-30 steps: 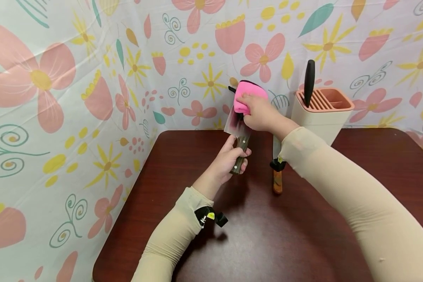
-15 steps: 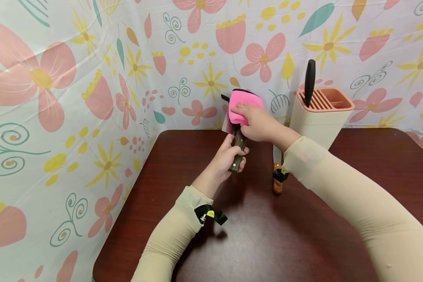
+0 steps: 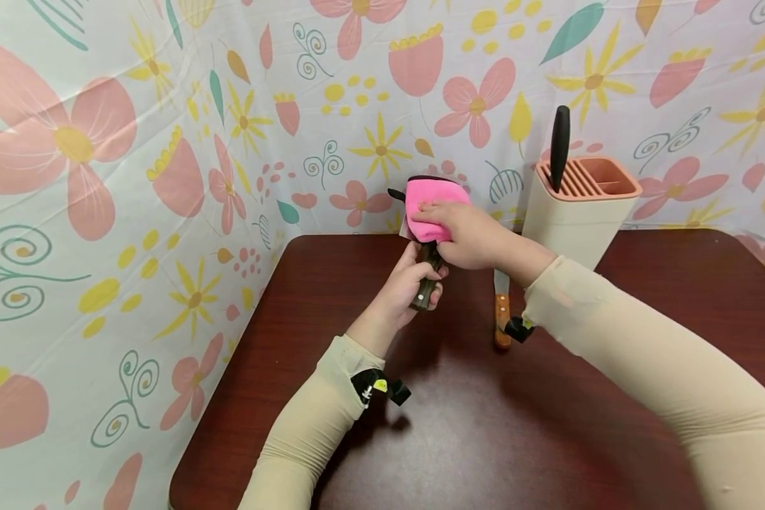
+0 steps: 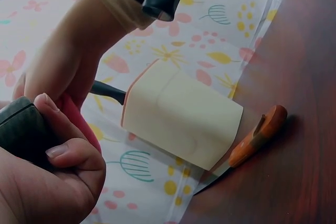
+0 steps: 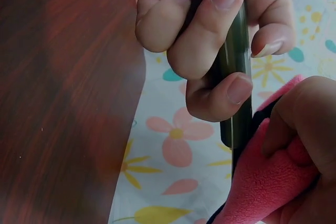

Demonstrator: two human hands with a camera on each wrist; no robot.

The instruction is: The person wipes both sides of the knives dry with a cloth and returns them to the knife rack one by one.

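In the head view my left hand (image 3: 403, 285) grips the dark riveted handle of a kitchen cleaver (image 3: 423, 294), its blade pointing up and away. My right hand (image 3: 474, 234) holds a pink cloth (image 3: 435, 198) with a dark edge, folded over the blade close to the handle. Only a sliver of blade shows at the cloth's left. The right wrist view has left-hand fingers (image 5: 210, 40) curled round the handle and the pink cloth (image 5: 268, 182) pinched against the blade. Below my right wrist lies a knife with an orange-brown wooden handle (image 3: 502, 312).
Behind my right forearm stands a cream knife block (image 3: 570, 227) with an orange slotted top and a black-handled knife (image 3: 559, 149) in it. The dark wooden table (image 3: 484, 425) meets a flower-patterned cloth wall (image 3: 331, 127) at the back and left.
My right hand and the pink cloth have slid down the blade toward the handle, covering most of the blade. The left hand keeps its grip, with the cleaver almost still.
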